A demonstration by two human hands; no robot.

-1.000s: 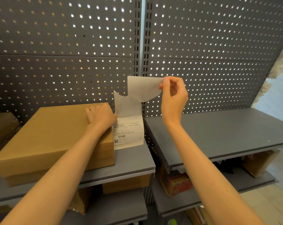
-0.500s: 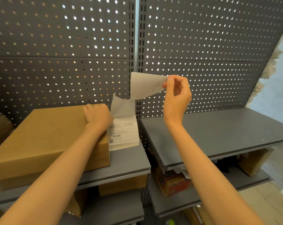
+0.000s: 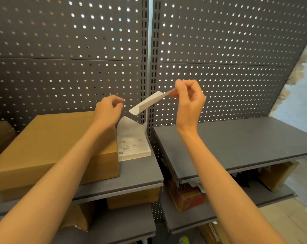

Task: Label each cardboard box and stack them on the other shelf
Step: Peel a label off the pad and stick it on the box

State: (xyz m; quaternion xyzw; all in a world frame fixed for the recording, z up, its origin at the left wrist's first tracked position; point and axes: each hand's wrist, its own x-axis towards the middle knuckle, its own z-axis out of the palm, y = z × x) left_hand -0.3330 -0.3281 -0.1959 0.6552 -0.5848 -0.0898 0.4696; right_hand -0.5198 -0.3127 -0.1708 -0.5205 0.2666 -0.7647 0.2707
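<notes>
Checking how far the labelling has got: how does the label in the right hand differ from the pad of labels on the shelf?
The label hangs in the air, pinched by the right hand; the pad lies on the left shelf beside the cardboard box. The label's visible side looks blank; the pad shows print and a barcode. Both are white paper.

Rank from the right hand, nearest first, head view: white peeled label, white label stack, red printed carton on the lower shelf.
From the right hand:
1. White peeled label: pinched in its fingers, stretching left.
2. White label stack: down-left, beside the brown cardboard box.
3. Red printed carton: lower shelf, below.
</notes>
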